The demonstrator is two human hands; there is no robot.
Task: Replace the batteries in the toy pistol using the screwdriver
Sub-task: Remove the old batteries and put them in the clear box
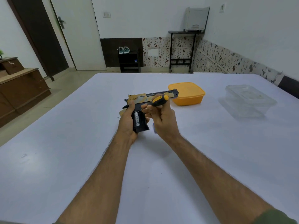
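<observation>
1. Pistol was held above the white table, just left of the orange lidded tub, its barrel pointing toward that tub.
2. Left hand gripped the butt from behind and below, fingers curled round it, keeping the grip's open side up.
3. Right hand pinched the screwdriver by the lower handle; its thin shaft ran down-left toward the top of the grip cavity. Whether the tip touched anything could not be told.
4. Step, as judged: the battery cover looked to be off, as a silvery printed cell lay exposed in the grip. The tool seemed set to pry that cell loose, or to work at something beside it.
5. Next move would call for a light lever under the cell's upper end, with the left hand steady; a slip could gouge the plastic.
6. Materials: pistol of hard plastic, black frame with gold-tan panels, angular. Screwdriver handle rounded, yellow and black. Tub opaque and soft-cornered. A clear plastic box stood well right of the tub. A tiny dark speck, perhaps a screw, lay on the table left of the pistol.
</observation>
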